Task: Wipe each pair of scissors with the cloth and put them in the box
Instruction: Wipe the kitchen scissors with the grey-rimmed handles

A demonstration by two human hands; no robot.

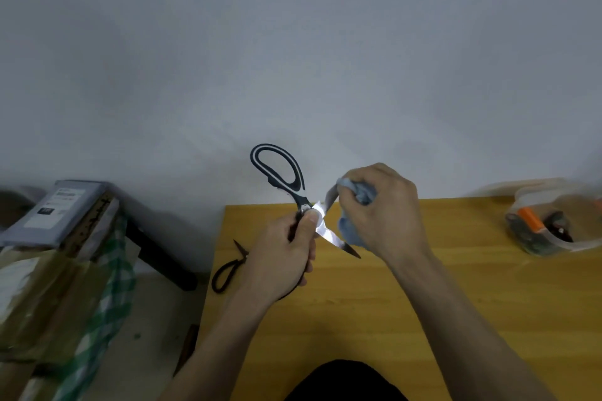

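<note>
My left hand [286, 254] grips one handle of the black-and-white scissors [281, 172], which are spread wide open above the wooden table [358, 303]. One handle loop points up, and one blade tip points down to the right. My right hand [384, 212] clutches a grey-blue cloth [350, 228] bunched around the upper blade. A second, all-black pair of scissors [229, 267] lies on the table's left edge. A clear plastic box [553, 221] at the far right holds several items, one with an orange part.
Left of the table stands a taped cardboard carton [49, 296] with a green checked cloth [110, 286] and a grey packet [55, 212] on top. A dark bar [159, 254] leans beside it. A plain wall rises behind the table.
</note>
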